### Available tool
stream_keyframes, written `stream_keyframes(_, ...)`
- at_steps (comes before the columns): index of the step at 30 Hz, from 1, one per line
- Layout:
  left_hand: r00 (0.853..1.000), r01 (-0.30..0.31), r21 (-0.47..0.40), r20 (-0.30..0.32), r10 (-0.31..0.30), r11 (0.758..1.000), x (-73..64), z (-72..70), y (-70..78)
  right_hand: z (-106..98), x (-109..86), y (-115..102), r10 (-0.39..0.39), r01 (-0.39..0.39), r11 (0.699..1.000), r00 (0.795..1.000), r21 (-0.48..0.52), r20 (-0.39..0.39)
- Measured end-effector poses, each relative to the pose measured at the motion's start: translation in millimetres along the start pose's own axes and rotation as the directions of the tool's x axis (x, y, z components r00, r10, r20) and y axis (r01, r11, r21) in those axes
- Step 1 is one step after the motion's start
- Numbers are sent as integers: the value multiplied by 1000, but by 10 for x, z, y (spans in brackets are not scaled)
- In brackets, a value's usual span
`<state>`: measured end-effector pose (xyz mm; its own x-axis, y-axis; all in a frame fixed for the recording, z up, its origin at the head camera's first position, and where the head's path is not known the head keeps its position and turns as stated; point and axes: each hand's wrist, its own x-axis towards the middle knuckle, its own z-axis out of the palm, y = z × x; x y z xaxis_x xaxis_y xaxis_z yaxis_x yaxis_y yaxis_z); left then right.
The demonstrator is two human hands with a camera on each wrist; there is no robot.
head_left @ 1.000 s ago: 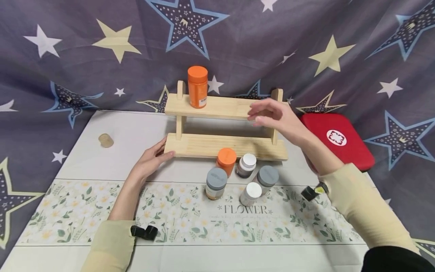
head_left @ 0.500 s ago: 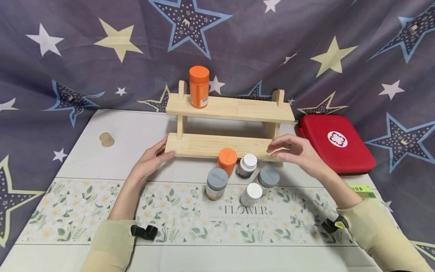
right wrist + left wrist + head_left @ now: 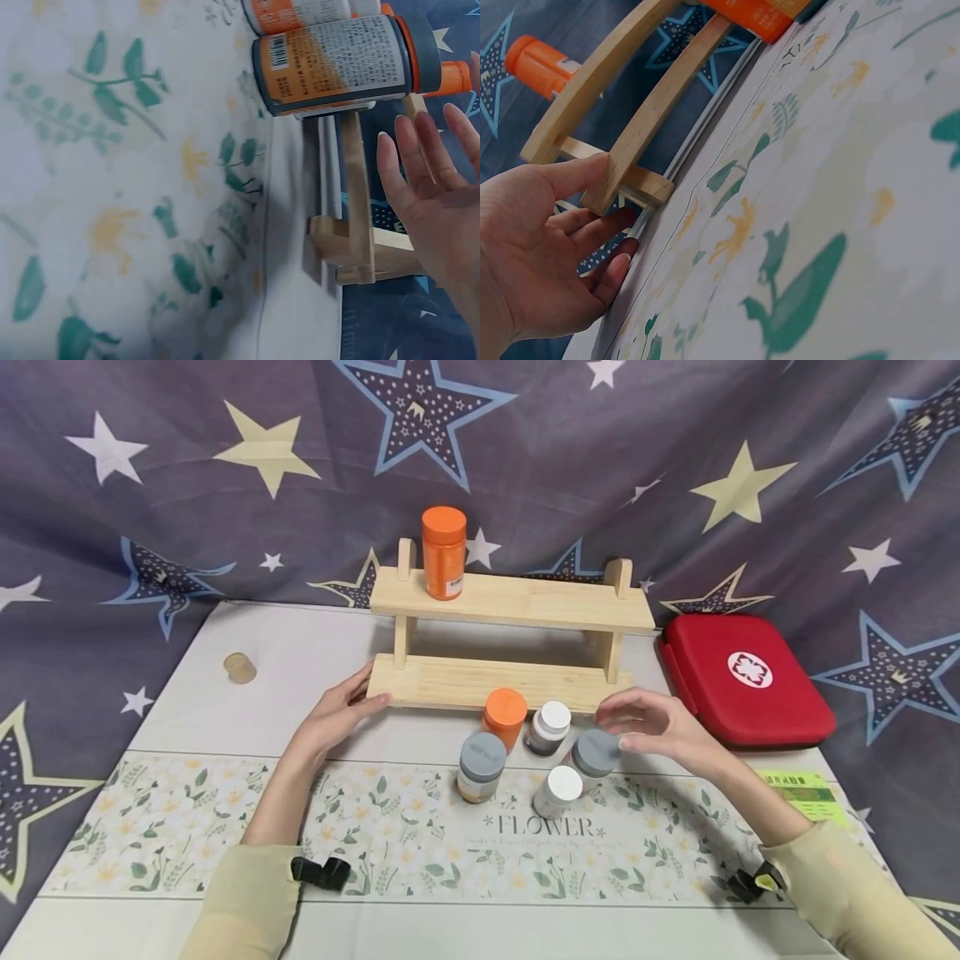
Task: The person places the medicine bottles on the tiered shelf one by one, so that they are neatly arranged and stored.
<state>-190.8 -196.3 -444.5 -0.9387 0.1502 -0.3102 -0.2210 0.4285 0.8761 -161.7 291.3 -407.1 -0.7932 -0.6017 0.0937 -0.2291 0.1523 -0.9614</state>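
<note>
A two-tier wooden shelf stands at the back of the table, an orange bottle on its upper board. My left hand holds the left end of the lower board, the thumb against its edge and the fingers bent round the end. My right hand hovers with nothing in it beside a grey-lidded bottle, fingers loosely spread in the right wrist view. Near that bottle stand another grey-lidded bottle, an orange-lidded bottle and two white-capped bottles, all in front of the shelf.
A red zipped case with a white emblem lies right of the shelf. Partly behind my right forearm is a green printed card. A small beige cup-like piece sits at the left. A star-patterned cloth hangs behind the table.
My right hand has come down from in front of the upper board to beside the right-hand grey-lidded bottle. My left hand has stayed on the shelf's end.
</note>
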Motion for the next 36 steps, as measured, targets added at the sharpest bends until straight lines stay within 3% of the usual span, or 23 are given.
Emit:
stream_keyframes(5,1000,-6,-1,-2,6,1000,8,-3,0,35,-44,79,25,-24,999,999,-37,45)
stream_keyframes(14,1000,-11,-2,-1,11,1000,-3,-8,7,115,-89,179,15,-17,999,997,29,76)
stream_keyframes(24,1000,-2,-4,-1,2,1000,-6,-8,-1,191,-118,184,-1,-3,999,997,53,78)
stream_keyframes(36,1000,-4,-6,1,4,1000,-7,-8,-4,206,-143,171,40,-42,999,998,32,47)
